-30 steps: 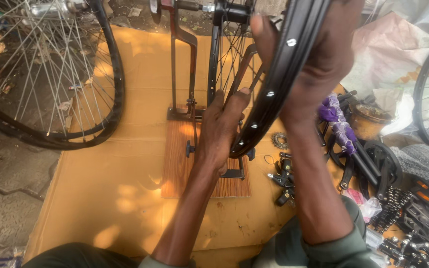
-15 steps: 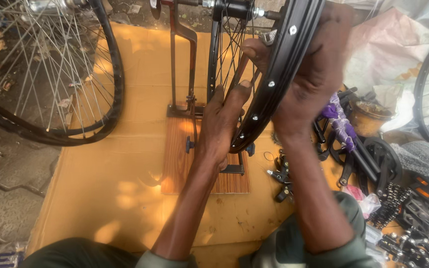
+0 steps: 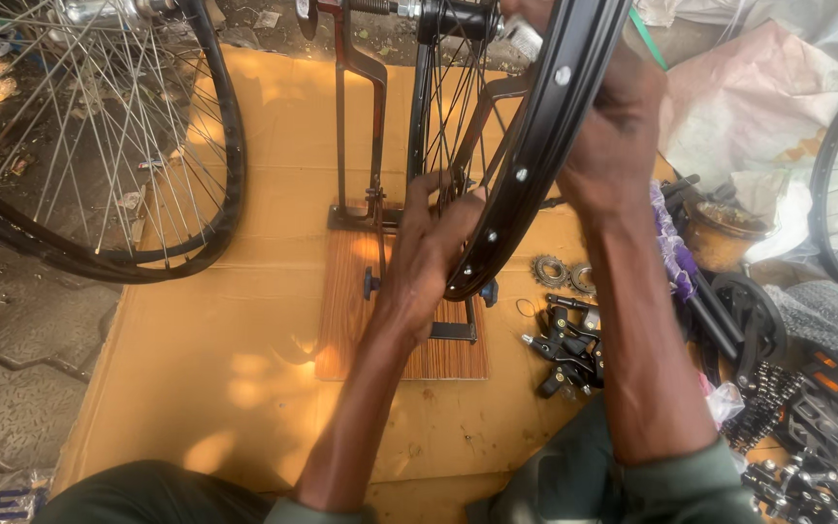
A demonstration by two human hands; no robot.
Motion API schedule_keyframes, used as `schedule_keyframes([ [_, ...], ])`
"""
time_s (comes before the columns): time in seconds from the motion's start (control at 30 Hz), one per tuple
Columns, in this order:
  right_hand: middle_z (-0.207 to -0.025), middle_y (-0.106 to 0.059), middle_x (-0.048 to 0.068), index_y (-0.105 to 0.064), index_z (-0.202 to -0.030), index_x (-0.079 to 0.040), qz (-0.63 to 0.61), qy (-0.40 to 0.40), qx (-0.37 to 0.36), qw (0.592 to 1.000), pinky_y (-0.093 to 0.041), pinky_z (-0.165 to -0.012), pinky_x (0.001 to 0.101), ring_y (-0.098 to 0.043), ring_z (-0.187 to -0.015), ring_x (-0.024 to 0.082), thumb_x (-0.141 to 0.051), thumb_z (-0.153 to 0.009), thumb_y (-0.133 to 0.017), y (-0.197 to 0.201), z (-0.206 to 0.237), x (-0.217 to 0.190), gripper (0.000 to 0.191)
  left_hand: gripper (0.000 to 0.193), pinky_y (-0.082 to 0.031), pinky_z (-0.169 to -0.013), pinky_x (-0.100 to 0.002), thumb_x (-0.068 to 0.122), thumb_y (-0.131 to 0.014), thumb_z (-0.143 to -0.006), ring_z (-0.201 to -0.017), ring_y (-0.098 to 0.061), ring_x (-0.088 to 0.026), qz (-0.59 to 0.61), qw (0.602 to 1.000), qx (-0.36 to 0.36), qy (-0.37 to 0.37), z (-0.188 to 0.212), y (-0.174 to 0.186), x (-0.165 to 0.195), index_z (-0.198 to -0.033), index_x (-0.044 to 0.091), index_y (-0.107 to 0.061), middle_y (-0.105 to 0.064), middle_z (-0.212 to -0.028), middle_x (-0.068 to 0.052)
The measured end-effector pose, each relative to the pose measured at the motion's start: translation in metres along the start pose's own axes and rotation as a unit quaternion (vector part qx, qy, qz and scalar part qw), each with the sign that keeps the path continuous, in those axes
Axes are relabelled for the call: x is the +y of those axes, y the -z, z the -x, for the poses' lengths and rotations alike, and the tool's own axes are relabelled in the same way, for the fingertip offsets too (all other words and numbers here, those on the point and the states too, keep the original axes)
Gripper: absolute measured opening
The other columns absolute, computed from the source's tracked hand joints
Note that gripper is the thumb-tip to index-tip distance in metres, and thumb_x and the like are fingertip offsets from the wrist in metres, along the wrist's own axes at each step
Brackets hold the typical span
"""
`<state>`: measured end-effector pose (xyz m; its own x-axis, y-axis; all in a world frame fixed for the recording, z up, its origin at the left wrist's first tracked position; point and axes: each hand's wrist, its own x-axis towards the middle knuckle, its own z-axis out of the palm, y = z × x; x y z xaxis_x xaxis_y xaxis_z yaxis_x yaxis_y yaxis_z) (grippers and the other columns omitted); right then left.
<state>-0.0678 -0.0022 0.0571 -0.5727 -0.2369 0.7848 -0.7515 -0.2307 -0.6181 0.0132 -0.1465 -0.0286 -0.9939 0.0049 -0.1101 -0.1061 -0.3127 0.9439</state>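
Cardboard (image 3: 206,340) covered the ground, spread flat under everything; on it to the left leaned a spoked wheel with a tyre (image 3: 99,146), well apart from the hands; at the middle stood a metal stand (image 3: 356,126) on a striped wooden base (image 3: 341,320), and a black rim (image 3: 545,126) hung in that stand, tilted, its spokes (image 3: 448,116) running to the hub at the top edge. Right hand (image 3: 613,146) was closed around the rim's upper stretch, fingers wrapped over the far side; left hand (image 3: 429,252) lay against the rim's lower inner edge, fingers spread among the spokes, and whether they pinched one I could not tell. Just beside the base on the right lay black brake parts (image 3: 564,344); near them two small toothed rings (image 3: 560,274).
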Motion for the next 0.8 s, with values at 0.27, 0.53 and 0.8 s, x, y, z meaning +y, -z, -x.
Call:
schedule_keyframes([
  [0.27, -0.100, -0.075, 0.007, -0.068, -0.117, -0.008, -0.058, 0.023, -0.003, 0.998, -0.053, -0.060, 0.0216, -0.066, -0.075, 0.010, -0.043, -0.109, -0.060, -0.005, -0.010, -0.002, 0.037, 0.094, -0.053, -0.058, -0.052, 0.033, -0.066, -0.072, -0.080, -0.068, -0.037, 0.054, 0.998, 0.042, 0.008, 0.000, -0.013, 0.017, -0.150, -0.011, -0.037, -0.067, -0.103, -0.027],
  [0.53, -0.095, -0.065, 0.003, -0.062, -0.109, -0.009, 0.196, 0.226, 0.124, 0.946, -0.060, -0.067, 0.0303, -0.067, -0.078, 0.015, 0.008, -0.099, -0.085, -0.018, 0.002, 0.011, 0.030, 0.074, -0.050, -0.050, -0.032, 0.035, -0.063, -0.084, -0.072, -0.063, -0.022, 0.015, 0.999, 0.040, -0.034, -0.006, -0.010, 0.008, -0.137, -0.016, -0.056, -0.062, -0.087, -0.014],
  [0.8, -0.091, -0.061, 0.002, -0.058, -0.100, -0.009, 0.093, 0.121, -0.079, 0.985, -0.047, -0.067, 0.0259, -0.058, -0.077, 0.011, 0.001, -0.104, -0.082, 0.009, -0.010, -0.016, 0.027, 0.095, -0.039, -0.032, -0.034, 0.033, -0.061, -0.075, -0.044, -0.050, -0.019, 0.039, 0.998, 0.040, -0.006, 0.002, -0.013, 0.022, -0.151, -0.012, -0.027, -0.063, -0.079, -0.012],
])
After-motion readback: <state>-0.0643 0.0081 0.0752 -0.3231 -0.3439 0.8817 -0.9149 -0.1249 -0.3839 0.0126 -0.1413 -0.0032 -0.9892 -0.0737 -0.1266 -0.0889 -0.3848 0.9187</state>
